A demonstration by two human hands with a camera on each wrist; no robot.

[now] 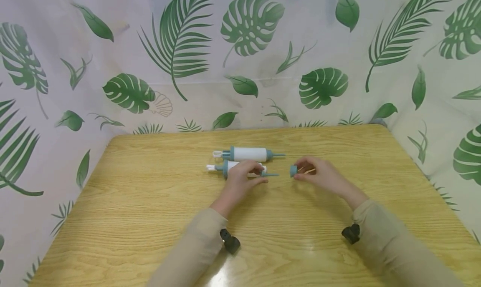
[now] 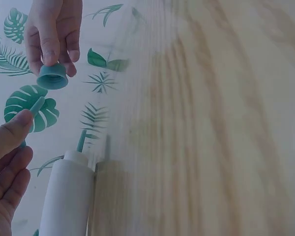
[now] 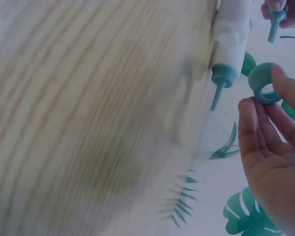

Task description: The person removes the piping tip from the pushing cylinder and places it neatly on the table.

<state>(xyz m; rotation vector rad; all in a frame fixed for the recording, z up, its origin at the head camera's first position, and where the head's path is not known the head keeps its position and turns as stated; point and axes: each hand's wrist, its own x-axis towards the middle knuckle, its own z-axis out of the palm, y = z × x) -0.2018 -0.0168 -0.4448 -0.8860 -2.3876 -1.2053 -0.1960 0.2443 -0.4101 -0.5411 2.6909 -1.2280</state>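
My left hand [image 1: 242, 177] pinches a slim teal nozzle [image 2: 38, 105] between thumb and fingers, its narrow tip pointing right. My right hand [image 1: 319, 176] holds a teal ring-shaped cap [image 3: 263, 78] by thumb and fingertips, its round opening showing in the right wrist view. A short gap separates cap and nozzle. Under my left hand, partly hidden by it, lies a white-barrelled syringe [image 1: 234, 165] with a teal collar and white plunger handle, its front end bare of teal. Just behind it lies a second such syringe [image 1: 249, 154], with teal cap and nozzle fitted.
Both syringes lie on the wood-grain table [image 1: 150, 212], handles to the left. A leaf-printed cloth [image 1: 203, 107] rises behind the table's far edge and along both sides. Each sleeve carries a black wrist camera [image 1: 351, 233] close above the tabletop.
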